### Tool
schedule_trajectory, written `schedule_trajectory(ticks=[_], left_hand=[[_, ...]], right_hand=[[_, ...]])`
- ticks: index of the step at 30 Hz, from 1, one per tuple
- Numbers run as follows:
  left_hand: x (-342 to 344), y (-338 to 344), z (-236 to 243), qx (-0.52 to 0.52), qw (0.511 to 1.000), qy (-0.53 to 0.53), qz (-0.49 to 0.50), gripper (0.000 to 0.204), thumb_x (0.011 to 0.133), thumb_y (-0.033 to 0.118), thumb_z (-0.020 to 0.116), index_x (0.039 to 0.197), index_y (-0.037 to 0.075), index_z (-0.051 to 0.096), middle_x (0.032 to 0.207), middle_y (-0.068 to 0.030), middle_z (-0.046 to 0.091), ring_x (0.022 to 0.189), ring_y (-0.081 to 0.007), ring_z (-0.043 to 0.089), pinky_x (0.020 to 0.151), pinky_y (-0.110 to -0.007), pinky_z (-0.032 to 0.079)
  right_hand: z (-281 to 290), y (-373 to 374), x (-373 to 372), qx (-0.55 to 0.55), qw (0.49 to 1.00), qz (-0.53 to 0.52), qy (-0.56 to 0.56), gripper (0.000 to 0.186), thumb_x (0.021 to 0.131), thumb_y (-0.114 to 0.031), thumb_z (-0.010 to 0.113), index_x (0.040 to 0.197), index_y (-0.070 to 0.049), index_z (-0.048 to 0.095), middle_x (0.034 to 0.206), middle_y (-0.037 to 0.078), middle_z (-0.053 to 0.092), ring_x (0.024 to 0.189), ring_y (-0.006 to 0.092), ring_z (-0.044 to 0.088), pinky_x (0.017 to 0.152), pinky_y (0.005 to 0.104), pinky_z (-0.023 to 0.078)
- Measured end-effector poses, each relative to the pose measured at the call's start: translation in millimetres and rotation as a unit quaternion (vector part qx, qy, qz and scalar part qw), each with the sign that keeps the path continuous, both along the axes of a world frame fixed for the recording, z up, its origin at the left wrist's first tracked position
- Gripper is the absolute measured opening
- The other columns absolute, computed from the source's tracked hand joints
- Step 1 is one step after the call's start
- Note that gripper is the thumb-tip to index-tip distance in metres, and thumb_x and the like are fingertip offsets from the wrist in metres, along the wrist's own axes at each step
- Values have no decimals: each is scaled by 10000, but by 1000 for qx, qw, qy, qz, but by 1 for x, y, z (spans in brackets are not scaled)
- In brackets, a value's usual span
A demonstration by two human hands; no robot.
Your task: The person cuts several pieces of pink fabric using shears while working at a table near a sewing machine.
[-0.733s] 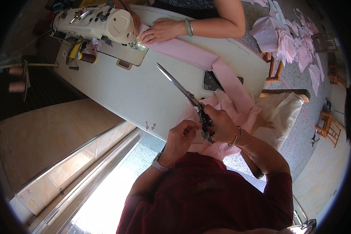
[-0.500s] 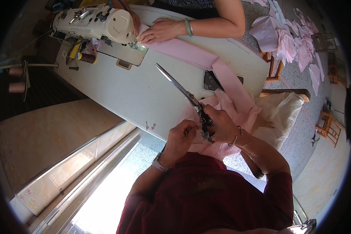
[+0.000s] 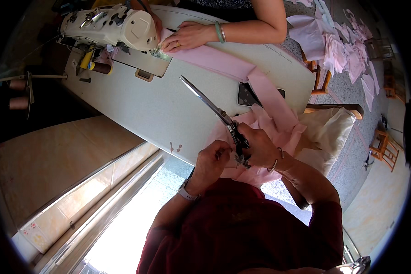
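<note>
My right hand (image 3: 259, 150) is wrapped round the black handles of a large pair of scissors (image 3: 206, 97). Their steel blades lie together and point away to the far left, over the table. Beside the handles my left hand (image 3: 210, 163) is closed in a pinch. Whatever its fingertips hold is too small to make out. Pink fabric (image 3: 278, 102) lies bunched under and behind both hands. From there a folded strip runs across the table to the sewing machine (image 3: 139, 32), where a co-worker's hand (image 3: 187, 37) presses it flat near the needle.
A phone (image 3: 247, 95) lies partly under the pink strip on the pale table (image 3: 123, 107). Thread cones (image 3: 100, 67) stand by the machine. Cream cloth (image 3: 326, 132) drapes over a wooden seat at right. Pink pieces (image 3: 335, 50) and wooden stools (image 3: 384, 150) are further right.
</note>
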State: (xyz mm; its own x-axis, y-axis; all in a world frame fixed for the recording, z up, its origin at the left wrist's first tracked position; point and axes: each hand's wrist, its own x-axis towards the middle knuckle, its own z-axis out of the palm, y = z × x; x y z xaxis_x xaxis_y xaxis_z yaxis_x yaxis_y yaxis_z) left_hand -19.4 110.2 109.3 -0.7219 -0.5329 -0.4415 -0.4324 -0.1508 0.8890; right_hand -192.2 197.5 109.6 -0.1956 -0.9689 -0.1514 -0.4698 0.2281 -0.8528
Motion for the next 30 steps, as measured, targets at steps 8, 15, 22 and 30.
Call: schedule_trajectory(ticks=[8, 15, 22, 30], left_hand=[[0, 0, -1, -4, 1000, 3, -1, 71, 913, 30, 596, 963, -17, 613, 784, -14, 616, 702, -61, 537, 626, -230, 437], [1, 0, -2, -11, 1000, -2, -5, 75, 913, 37, 599, 963, -17, 614, 779, -16, 617, 694, -62, 537, 619, -230, 437], [1, 0, -1, -11, 1000, -5, -4, 69, 914, 38, 604, 955, -16, 614, 766, -18, 615, 682, -63, 540, 608, -231, 437], [1, 3, -3, -19, 1000, 14, 1, 60, 913, 7, 595, 968, -12, 608, 791, -22, 620, 689, -65, 551, 611, -232, 440]], right_hand=[[-2, 1, 0, 0, 1000, 1, -8, 415, 696, -141, 775, 933, -23, 455, 677, 168, 598, 659, 386, 626, 564, 426, 481], [-1, 0, 0, -5, 1000, 5, -2, 410, 705, -143, 771, 937, -22, 454, 674, 171, 597, 657, 388, 626, 557, 429, 478], [-5, 2, 1, 6, 1000, 7, -1, 384, 703, -102, 749, 919, -16, 443, 668, 183, 591, 658, 397, 622, 550, 433, 470], [-4, 1, 0, -10, 1000, 5, -8, 391, 700, -111, 758, 910, -17, 442, 665, 183, 584, 656, 409, 611, 548, 441, 462]])
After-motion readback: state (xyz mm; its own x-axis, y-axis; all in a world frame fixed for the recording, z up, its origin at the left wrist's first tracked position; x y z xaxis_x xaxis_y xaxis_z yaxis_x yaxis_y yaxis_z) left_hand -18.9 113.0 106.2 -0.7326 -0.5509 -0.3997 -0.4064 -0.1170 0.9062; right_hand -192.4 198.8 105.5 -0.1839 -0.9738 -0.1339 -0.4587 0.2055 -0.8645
